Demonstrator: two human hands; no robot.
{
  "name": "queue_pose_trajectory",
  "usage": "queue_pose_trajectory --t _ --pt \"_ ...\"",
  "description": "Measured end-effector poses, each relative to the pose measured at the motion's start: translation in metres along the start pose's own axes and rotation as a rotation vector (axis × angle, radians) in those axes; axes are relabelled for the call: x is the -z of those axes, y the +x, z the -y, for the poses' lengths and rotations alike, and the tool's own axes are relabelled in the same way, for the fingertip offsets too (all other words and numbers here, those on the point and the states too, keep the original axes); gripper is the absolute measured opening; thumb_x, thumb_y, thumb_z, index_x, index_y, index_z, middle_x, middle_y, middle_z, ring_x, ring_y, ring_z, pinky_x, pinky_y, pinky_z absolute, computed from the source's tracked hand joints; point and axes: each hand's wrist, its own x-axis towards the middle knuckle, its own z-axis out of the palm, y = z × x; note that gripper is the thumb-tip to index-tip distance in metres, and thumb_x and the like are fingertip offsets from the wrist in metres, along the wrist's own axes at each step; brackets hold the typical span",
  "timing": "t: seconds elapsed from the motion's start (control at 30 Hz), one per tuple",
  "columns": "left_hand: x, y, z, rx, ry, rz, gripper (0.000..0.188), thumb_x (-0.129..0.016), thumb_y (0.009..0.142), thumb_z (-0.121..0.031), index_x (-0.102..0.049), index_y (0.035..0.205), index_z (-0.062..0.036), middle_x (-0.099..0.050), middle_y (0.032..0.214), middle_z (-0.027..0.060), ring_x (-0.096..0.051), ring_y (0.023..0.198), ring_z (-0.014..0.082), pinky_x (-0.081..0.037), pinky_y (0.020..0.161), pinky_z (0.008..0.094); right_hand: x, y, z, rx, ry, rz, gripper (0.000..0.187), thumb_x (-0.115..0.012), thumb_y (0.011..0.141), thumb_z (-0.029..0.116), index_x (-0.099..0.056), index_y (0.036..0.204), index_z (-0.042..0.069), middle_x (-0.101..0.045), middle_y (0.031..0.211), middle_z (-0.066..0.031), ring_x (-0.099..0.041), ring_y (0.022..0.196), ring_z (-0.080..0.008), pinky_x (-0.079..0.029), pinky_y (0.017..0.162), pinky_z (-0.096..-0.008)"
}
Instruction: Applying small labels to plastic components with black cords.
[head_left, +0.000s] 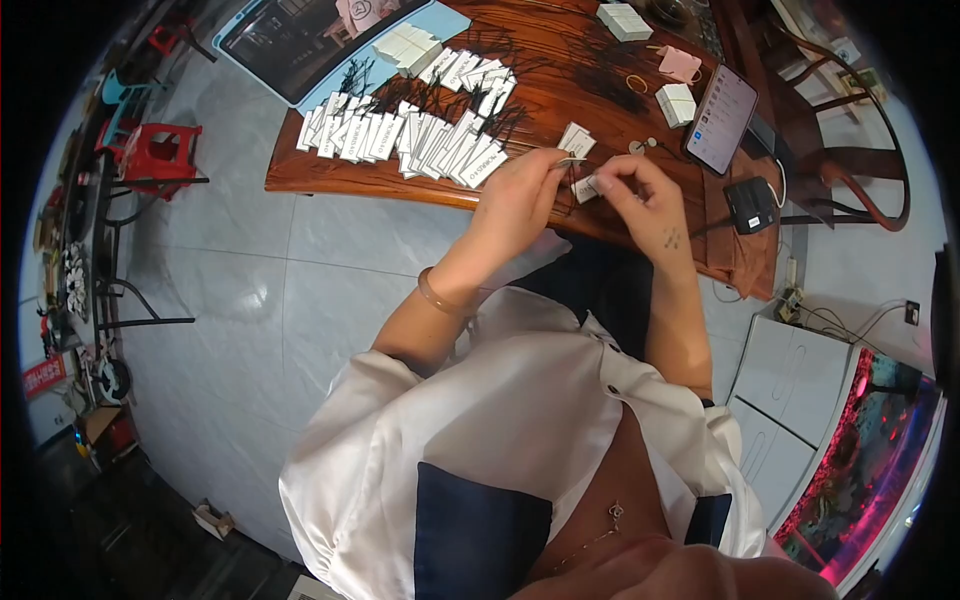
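Over the front edge of the wooden table, my left hand (522, 200) pinches a small white tag (571, 160), seen nearly edge-on, with a thin dark string hanging below it. My right hand (648, 205) is close beside it, thumb and fingertips pressed together; what lies between them is too small to make out. Just beyond the fingers, another white tag (574, 138) lies on the table. To the left, many printed white tags (450, 150) with black strings lie in overlapping rows.
Loose black strings (612, 82) spread across the table (545, 95). Stacks of white tags (677, 105) sit near a lit phone (720, 118), a pink cloth (680, 64) and a black box (750, 205). A blue-bordered dark panel (300, 45) lies far left; a red stool (165, 158) stands beyond.
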Motion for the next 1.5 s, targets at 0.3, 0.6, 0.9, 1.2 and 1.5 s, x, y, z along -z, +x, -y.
queue_pose_trajectory --t 0.3,0.6,0.9,1.2,1.5 --pt "0.005 0.005 -0.002 -0.112 0.112 -0.103 0.013 -0.057 0.086 -0.003 -0.057 0.098 0.0002 -0.061 0.087 0.0158 -0.059 0.082 0.0351 -0.048 0.07 0.0393 -0.021 -0.008 -0.008 -0.197 0.261 0.334 0.016 -0.057 0.092 0.013 -0.06 0.102 0.001 -0.062 0.091 -0.0034 -0.057 0.082 -0.009 -0.047 0.074 -0.0237" --pt "0.004 -0.003 -0.001 0.038 -0.209 0.131 0.014 -0.052 0.091 0.0 -0.049 0.105 0.0018 -0.062 0.091 0.0118 -0.064 0.082 0.017 -0.052 0.073 0.0283 0.006 0.009 0.013 -0.085 0.257 0.282 0.02 -0.056 0.093 0.016 -0.063 0.1 -0.001 -0.061 0.091 -0.0039 -0.055 0.081 -0.0097 -0.045 0.075 -0.0233" --pt "0.008 -0.002 -0.007 -0.083 -0.039 0.24 0.02 -0.058 0.089 -0.003 -0.047 0.104 0.0004 -0.061 0.09 0.0147 -0.066 0.08 0.022 -0.051 0.067 0.0312 0.011 0.013 0.011 -0.104 0.229 0.329 0.016 -0.061 0.09 0.017 -0.063 0.087 0.001 -0.059 0.078 -0.0003 -0.052 0.069 -0.0071 -0.042 0.067 -0.0215" --pt "0.007 -0.003 -0.004 0.033 -0.167 0.213 0.023 -0.062 0.086 -0.012 -0.047 0.1 -0.0023 -0.062 0.08 0.0175 -0.063 0.077 0.0367 -0.048 0.065 0.0406 0.005 0.012 0.017 -0.196 0.222 0.326 0.015 -0.058 0.091 0.016 -0.061 0.088 0.001 -0.058 0.076 -0.0005 -0.053 0.068 -0.0074 -0.045 0.067 -0.0222" --pt "0.012 0.0 -0.014 0.161 -0.294 0.285 0.013 -0.054 0.092 -0.01 -0.05 0.101 -0.0021 -0.064 0.078 0.0127 -0.065 0.075 0.0268 -0.049 0.065 0.035 0.003 0.017 0.0 -0.083 0.408 0.11 0.013 -0.055 0.094 0.012 -0.058 0.095 0.0 -0.065 0.089 -0.008 -0.06 0.076 -0.0111 -0.048 0.07 -0.025"
